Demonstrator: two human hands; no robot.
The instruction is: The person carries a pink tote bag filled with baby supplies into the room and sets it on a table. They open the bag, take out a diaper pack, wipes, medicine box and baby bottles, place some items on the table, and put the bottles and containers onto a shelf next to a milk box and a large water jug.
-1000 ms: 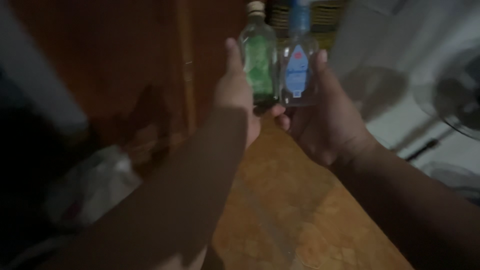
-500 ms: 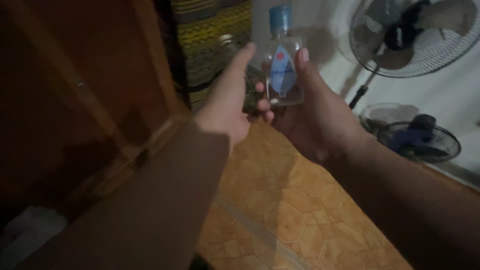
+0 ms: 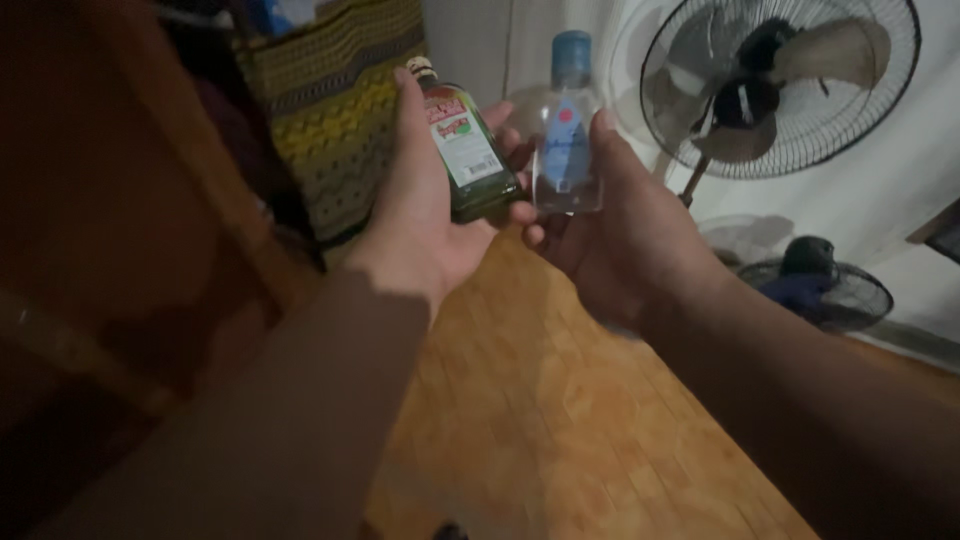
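Left hand [image 3: 425, 215] grasps a green glass bottle [image 3: 470, 155]: palm under it, thumb along its left edge, fingertips curling around the far side. Bottle tilted, neck pointing up and left, red-and-white label facing the camera. Right hand [image 3: 620, 235] grasps a clear bottle with blue cap [image 3: 568, 130]: thumb on its right edge, fingers behind, bottle upright, blue label showing. The two bottles sit side by side, green one just left of the clear one, nearly touching at the base; fingertips of both hands meet between them.

Landmark: standing fan [image 3: 775, 85], upper right against the pale wall. Both bottles lie left of the fan, the clear one nearer to it, its cap level with the fan's cage. A second, smaller fan [image 3: 820, 285] rests on the floor below the standing fan, right of the right wrist. Well left of the fan, beyond the green bottle, a woven yellow-green patterned cloth [image 3: 340, 110] hangs beside dark wooden furniture [image 3: 120, 230]. Below the hands, orange-brown tiled floor [image 3: 560, 430].

Changes against half a second earlier: the view has swung, so the standing fan now shows larger and nearer the bottles. The green bottle, then mostly hidden behind the left hand, is now turned out with its label in plain sight. The clear bottle keeps its upright hold in the right hand. A second ago both bottles stood upright before the wooden furniture, with only a fan's edge in view.
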